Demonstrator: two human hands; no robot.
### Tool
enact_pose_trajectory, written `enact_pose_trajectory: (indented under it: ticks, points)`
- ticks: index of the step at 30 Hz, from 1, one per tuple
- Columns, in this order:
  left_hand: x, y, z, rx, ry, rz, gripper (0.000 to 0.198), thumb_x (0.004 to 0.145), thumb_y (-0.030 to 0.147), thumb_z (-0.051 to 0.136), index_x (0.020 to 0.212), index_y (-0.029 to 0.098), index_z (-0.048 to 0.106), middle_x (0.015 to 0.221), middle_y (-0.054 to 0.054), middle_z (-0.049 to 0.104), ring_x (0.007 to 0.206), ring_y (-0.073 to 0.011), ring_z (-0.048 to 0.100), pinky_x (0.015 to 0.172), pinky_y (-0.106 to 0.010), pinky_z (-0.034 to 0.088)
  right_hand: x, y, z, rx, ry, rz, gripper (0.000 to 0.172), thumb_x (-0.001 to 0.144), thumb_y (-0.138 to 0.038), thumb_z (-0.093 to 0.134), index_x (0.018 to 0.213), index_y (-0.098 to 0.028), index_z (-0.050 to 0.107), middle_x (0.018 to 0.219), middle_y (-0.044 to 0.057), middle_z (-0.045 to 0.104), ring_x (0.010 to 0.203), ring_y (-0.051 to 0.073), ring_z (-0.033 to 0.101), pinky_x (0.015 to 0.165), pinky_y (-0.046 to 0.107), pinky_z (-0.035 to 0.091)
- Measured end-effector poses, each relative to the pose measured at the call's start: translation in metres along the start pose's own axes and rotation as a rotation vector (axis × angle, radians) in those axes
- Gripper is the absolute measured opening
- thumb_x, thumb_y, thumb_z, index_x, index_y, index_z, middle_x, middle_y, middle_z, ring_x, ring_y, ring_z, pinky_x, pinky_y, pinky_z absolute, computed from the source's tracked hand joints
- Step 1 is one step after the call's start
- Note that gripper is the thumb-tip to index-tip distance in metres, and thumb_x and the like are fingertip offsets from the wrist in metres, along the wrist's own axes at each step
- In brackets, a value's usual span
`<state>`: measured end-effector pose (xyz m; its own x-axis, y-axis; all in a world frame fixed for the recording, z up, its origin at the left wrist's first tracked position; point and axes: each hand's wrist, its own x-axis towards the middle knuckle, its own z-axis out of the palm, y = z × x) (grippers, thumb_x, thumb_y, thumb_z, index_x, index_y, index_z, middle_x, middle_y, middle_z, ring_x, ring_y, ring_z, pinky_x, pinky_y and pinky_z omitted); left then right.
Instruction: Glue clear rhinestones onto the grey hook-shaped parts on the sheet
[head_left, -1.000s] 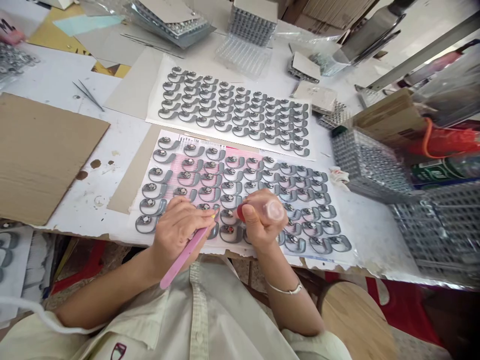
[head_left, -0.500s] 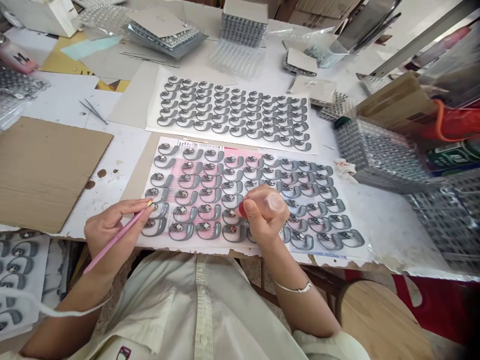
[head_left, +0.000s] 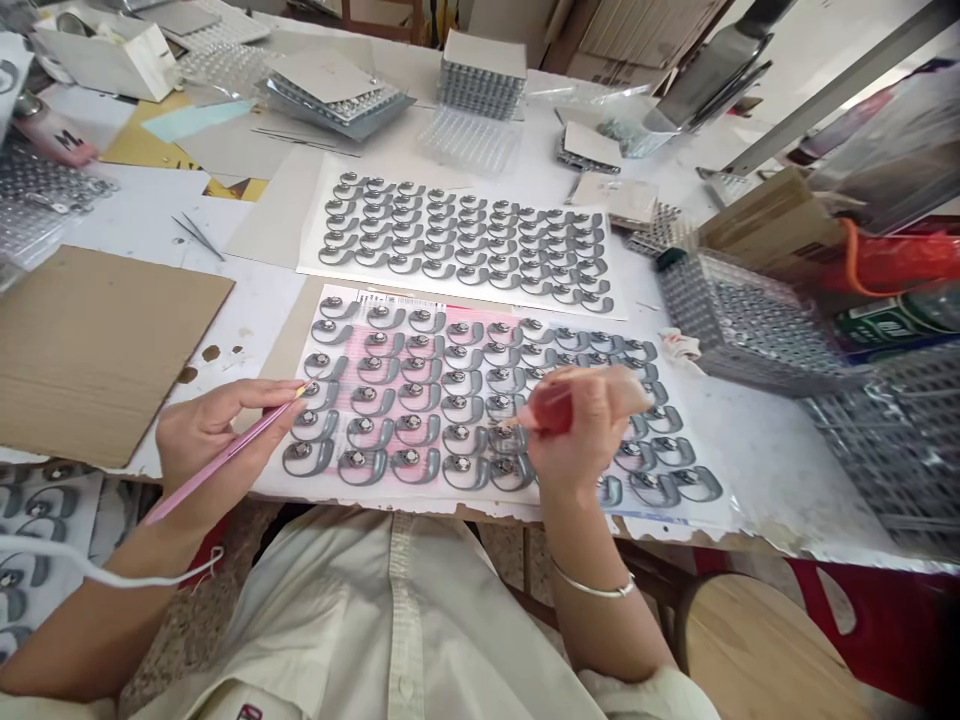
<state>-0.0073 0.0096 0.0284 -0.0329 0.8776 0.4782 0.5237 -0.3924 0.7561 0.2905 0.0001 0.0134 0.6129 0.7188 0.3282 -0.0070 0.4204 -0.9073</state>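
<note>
Left hand (head_left: 225, 430) holding pink tool (head_left: 217, 461), right hand (head_left: 576, 448) holding bottle (head_left: 552, 405), M-lettered container (head_left: 58, 136)

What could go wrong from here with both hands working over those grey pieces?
The bottle in the right hand tips toward the grey pieces; if it holds liquid, it might drip where unwanted. The pink stick in the left hand could nudge a piece out of line. The white cord crossing the left forearm might snag.

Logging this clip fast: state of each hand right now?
Left hand: closed, holding a pink pen-like tool.
Right hand: closed around a translucent reddish bottle.
</note>
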Motion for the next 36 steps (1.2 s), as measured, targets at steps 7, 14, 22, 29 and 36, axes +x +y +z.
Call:
enact_pose_trajectory:
  ticks: [7, 14, 22, 29, 36]
  points:
    - [0.045, 0.024, 0.024, -0.123, -0.383, -0.083, 0.008, 0.073, 0.030, 0.077, 0.074, 0.022, 0.074, 0.083, -0.001, 0.075, 0.078, -0.0192, 0.072, 0.071, -0.025, 0.061, 0.035, -0.031, -0.026, 0.053, 0.082, 0.159, 0.050, 0.064, -0.065, 0.073, 0.080, -0.019, 0.062, 0.070, 0.000, 0.057, 0.052, 0.011, 0.054, 0.036, 0.022, 0.038]
    - [0.069, 0.051, 0.071, -0.422, -0.677, -0.241, 0.019, 0.072, 0.034, 0.078, 0.083, 0.019, 0.076, 0.076, -0.004, 0.075, 0.062, -0.0160, 0.069, 0.051, -0.021, 0.056, 0.068, -0.041, -0.030, 0.039, -0.006, 0.268, 0.050, 0.063, -0.063, 0.076, 0.072, -0.017, 0.058, 0.070, -0.001, 0.058, 0.053, 0.011, 0.061, 0.033, 0.018, 0.038]
    - [0.073, 0.050, 0.092, -0.392, -0.860, -0.157, 0.015, 0.083, 0.028, 0.065, 0.087, 0.017, 0.075, 0.054, -0.001, 0.067, 0.047, -0.0139, 0.064, 0.035, -0.016, 0.044, 0.077, -0.032, -0.012, 0.073, -0.239, 0.329, 0.031, 0.072, -0.048, 0.073, 0.075, -0.020, 0.060, 0.070, -0.001, 0.060, 0.063, 0.013, 0.064, 0.035, 0.017, 0.039]
    - [0.064, 0.036, 0.100, -0.336, -0.866, 0.509, 0.017, 0.087, 0.016, 0.061, 0.100, 0.017, 0.073, 0.099, -0.008, 0.075, 0.093, -0.0188, 0.072, 0.084, -0.029, 0.060, 0.069, -0.016, 0.000, 0.085, -0.294, 0.384, 0.030, 0.076, -0.048, 0.068, 0.086, -0.021, 0.060, 0.074, 0.002, 0.067, 0.062, 0.014, 0.064, 0.042, 0.021, 0.047]
    - [0.058, 0.025, 0.116, -0.131, -0.633, 1.007, 0.023, 0.095, 0.014, 0.045, 0.101, 0.016, 0.067, 0.095, -0.009, 0.075, 0.082, -0.0168, 0.072, 0.082, -0.033, 0.058, 0.062, -0.009, 0.005, 0.046, -0.302, 0.402, 0.032, 0.071, -0.044, 0.073, 0.091, -0.022, 0.061, 0.079, 0.003, 0.070, 0.070, 0.017, 0.068, 0.046, 0.022, 0.052]
